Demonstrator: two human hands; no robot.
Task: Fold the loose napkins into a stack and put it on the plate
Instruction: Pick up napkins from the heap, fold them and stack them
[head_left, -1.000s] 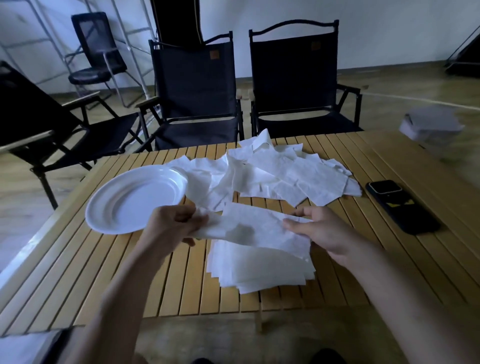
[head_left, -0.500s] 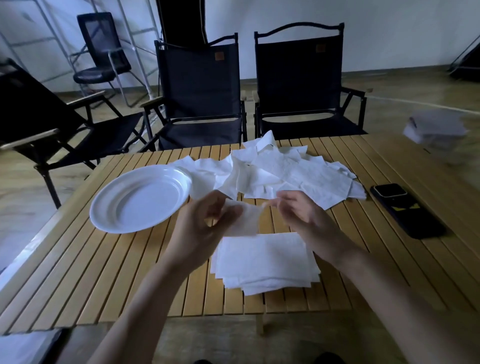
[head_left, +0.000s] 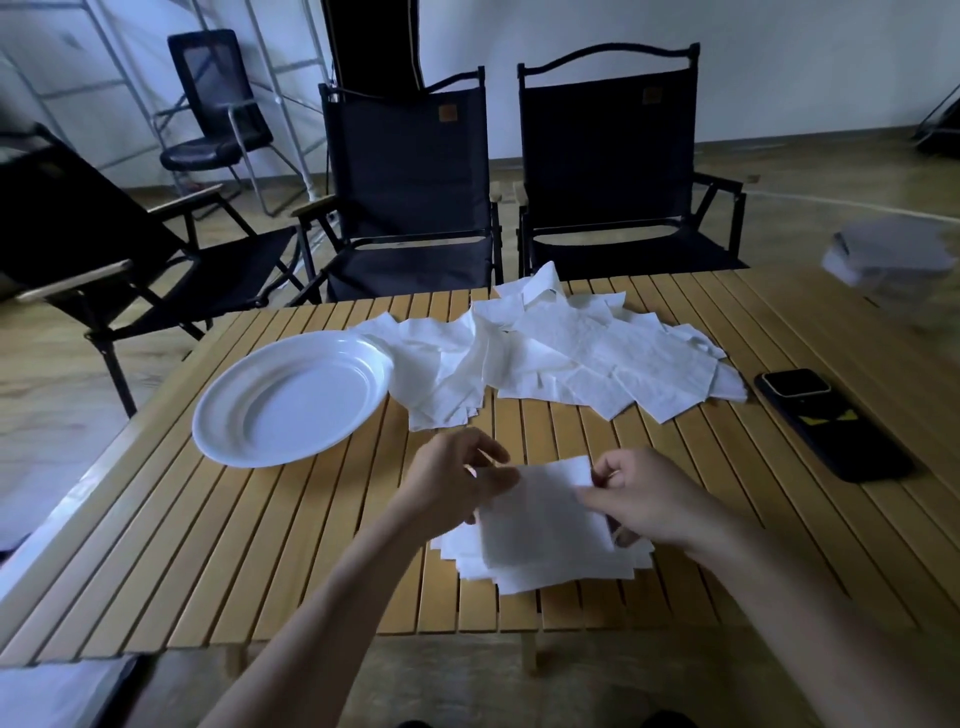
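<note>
While the left hand (head_left: 457, 486) pinches the left edge of a folded napkin (head_left: 543, 514) and the right hand (head_left: 641, 501) pinches its far right corner, the napkin hangs over the stack (head_left: 545, 578), which sits on the table (head_left: 260, 571) near the middle of its near edge; whether napkin and stack touch is unclear. The plate (head_left: 291, 400) sits toward the left edge, its rim meeting the loose napkins (head_left: 571, 353) sprawled along the far edge, and a phone (head_left: 831, 423) lies by the right edge.
</note>
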